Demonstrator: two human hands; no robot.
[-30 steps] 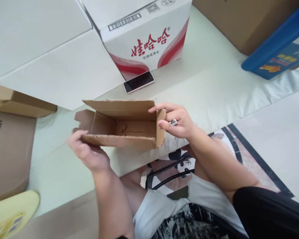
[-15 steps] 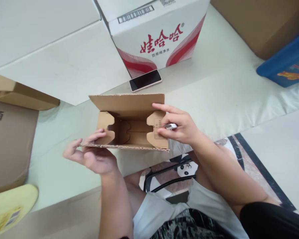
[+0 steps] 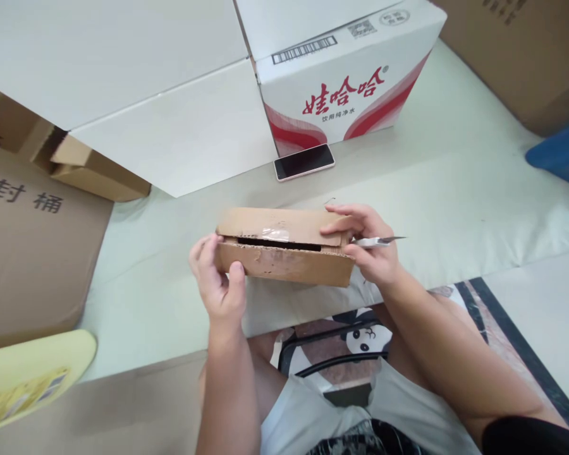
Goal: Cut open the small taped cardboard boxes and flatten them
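A small brown cardboard box [image 3: 294,268] is in front of me, its two long top flaps folded inward with a dark slit between them. Torn clear tape clings to the flap edges. My left hand [image 3: 218,278] grips the box's left end, thumb on the near flap. At the right end, my right hand [image 3: 367,243] presses on the far flap with its fingers. Tucked in that same hand is a small white-handled knife [image 3: 377,242], its thin pointed blade sticking out to the right. The inside of the box is mostly hidden.
A phone [image 3: 304,162] lies beyond the box, against a white and red carton [image 3: 341,107]. Large white panels [image 3: 184,133] stand at the back left. Brown cartons [image 3: 38,253], a yellow container [image 3: 38,373] and a blue container [image 3: 559,151] flank the pale-covered table [image 3: 455,183].
The box's long flaps, upright and spread before, have folded in over the opening. My left hand has shifted from below the near flap to the left end. The knife blade now points right.
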